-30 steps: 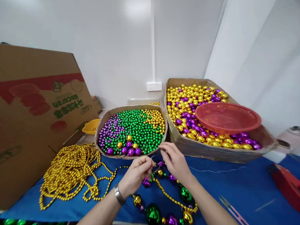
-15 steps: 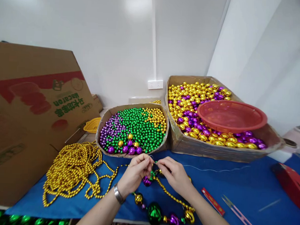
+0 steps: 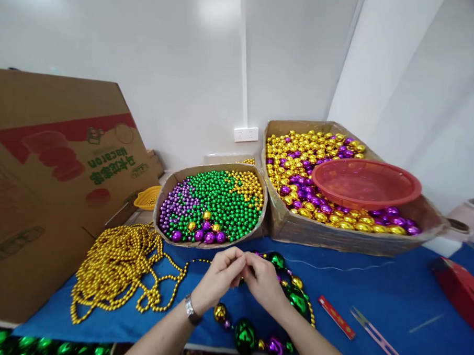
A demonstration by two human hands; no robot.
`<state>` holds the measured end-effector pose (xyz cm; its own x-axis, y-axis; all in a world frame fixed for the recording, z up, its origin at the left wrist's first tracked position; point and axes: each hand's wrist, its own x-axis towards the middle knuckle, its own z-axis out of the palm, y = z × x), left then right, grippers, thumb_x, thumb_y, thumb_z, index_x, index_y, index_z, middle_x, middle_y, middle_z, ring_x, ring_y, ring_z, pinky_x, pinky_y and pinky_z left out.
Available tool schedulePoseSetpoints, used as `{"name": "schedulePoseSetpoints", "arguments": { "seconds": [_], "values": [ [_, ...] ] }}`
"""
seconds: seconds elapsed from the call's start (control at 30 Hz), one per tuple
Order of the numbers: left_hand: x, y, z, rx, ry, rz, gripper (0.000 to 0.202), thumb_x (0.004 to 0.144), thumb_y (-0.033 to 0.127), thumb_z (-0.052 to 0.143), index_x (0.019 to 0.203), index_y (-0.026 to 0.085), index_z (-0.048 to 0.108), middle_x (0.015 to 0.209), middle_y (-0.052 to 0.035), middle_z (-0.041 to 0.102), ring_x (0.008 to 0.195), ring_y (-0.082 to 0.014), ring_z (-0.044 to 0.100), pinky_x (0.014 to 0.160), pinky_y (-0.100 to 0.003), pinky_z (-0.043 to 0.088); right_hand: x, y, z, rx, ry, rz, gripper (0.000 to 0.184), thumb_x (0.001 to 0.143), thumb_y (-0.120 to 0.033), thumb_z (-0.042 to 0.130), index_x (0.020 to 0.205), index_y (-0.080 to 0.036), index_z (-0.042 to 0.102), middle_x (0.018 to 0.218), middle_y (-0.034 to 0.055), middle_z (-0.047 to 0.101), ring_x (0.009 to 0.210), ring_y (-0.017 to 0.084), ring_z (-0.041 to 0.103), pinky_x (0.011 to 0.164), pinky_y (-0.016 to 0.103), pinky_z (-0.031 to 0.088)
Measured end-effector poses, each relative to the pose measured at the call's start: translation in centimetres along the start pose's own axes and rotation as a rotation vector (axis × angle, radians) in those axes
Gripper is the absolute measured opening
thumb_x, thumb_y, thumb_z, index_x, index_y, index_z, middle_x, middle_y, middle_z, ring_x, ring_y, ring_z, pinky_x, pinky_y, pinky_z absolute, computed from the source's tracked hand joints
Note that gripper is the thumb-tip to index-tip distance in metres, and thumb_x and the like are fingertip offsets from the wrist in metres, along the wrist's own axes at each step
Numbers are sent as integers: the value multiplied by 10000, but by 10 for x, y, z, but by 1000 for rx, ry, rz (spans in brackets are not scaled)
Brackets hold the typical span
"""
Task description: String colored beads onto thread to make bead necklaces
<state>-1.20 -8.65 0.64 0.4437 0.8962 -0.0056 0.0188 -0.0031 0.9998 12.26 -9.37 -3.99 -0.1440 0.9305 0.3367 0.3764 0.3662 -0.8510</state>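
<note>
We see both hands pinched closed, thumbs against forefingers, their tips meeting over the blue worktop (image 3: 373, 288). The left hand (image 3: 220, 275) wears a silver-coloured wristband (image 3: 191, 309); the right hand (image 3: 263, 283) is bare at the wrist. The fingers hide whatever lies between them, so we cannot tell what they grip.

Under and around the hands lies the necklace (image 3: 244, 336), partly covered by the right hand and forearm. Its round beads are mirror-bright in green, purple and gold, mixed in size: we see a large dark green ball near the front edge, a purple one beside it, small gold and green ones between, and more large green balls by the right hand. A run of small gold beads shows at its right side.

A thin clear thread (image 3: 339, 268) trails across the cloth to the right. Near it we find a small red packet (image 3: 336, 318) and pink-handled snips (image 3: 381, 341). To the left sits a heap of gold bead strings (image 3: 113, 269). Behind, a low cardboard box (image 3: 170, 180) holds small loose beads, and a red tray (image 3: 366, 183) rests on bigger ones.
</note>
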Motion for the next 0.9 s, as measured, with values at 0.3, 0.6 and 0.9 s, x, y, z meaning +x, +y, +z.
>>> {"name": "schedulePoseSetpoints", "arguments": {
  "seconds": [0.3, 0.6, 0.9],
  "values": [
    [2, 0, -11, 142, 54, 61, 265, 887, 398, 463, 842, 152, 549, 636, 2, 567, 522, -96, 460, 502, -215, 362, -8, -10, -46, 199, -73, 52, 184, 824, -324, 620, 687, -215, 675, 713, -2, 588, 708, 140, 533, 663, 247, 373],
    [-13, -17, -9, 166, 289, 134, 266, 894, 392, 449, 759, 180, 534, 689, -4, 560, 559, -110, 452, 522, -229, 340, -4, 11, -32, 852, 142, 255, 379, 875, -570, 405, 747, -227, 501, 969, 34, 629, 966, 200, 595, 800, 379, 479],
    [-11, -34, 0, -558, 151, -17, 236, 885, 390, 493, 772, 196, 420, 457, 84, 346, 405, -61, 246, 423, -179, 207, 10, 12, -39, 1074, 252, 356, 277, 794, -497, 568, 742, -251, 449, 554, -98, 278, 441, 75, 339, 520, 241, 453]
  ]
}}
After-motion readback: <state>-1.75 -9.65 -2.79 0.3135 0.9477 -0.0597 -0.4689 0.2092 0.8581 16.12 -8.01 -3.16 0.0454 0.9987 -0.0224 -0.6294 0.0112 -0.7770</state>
